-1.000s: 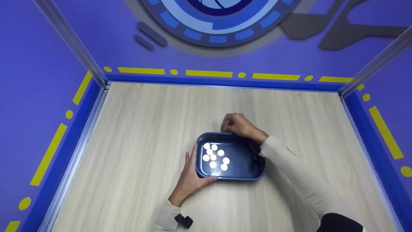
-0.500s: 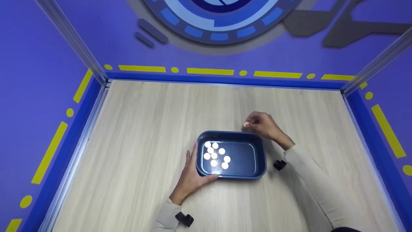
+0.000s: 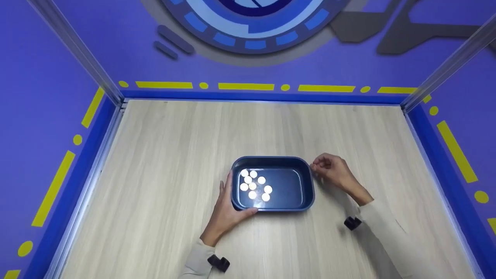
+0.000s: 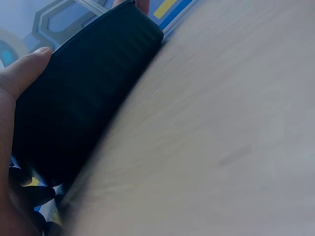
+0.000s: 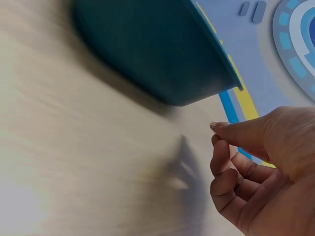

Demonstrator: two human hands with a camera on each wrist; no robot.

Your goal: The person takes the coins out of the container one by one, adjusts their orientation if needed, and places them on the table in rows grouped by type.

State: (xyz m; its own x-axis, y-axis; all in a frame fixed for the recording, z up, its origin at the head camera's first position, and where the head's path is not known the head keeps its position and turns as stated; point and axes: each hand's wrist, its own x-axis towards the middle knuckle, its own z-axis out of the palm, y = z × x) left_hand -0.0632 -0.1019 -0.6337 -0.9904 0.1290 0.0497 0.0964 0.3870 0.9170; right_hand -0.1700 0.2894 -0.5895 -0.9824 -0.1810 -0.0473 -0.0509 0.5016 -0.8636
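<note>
A dark blue rectangular container [image 3: 277, 210] with rounded corners stands on the wooden table. Several pale, shiny coin-like discs [image 3: 261, 180] lie flat inside it, grouped toward its left end. My left hand [image 3: 224, 217] grips its left front corner, thumb on the front rim and fingers along the left wall. The left wrist view shows the container's dark outer side [image 4: 83, 93] under that thumb. My right hand [image 3: 335, 172] is just outside the right wall, thumb and index fingertips pinched together on a coin-like disc, mostly hidden now. In the right wrist view its other fingers [image 5: 224, 187] are curled.
Blue-purple panels [image 3: 252, 73] with yellow marks stand behind and on both sides of the wooden table [image 3: 174, 155]. Metal rails [image 3: 85, 58] run up the corners. A black wrist camera [image 3: 219, 263] is on the left sleeve, another [image 3: 352, 223] on the right.
My right hand has moved from behind the container's back rim, rightward and then toward me, to its right side. The disc at its fingertips is less visible now. The left hand keeps its grip.
</note>
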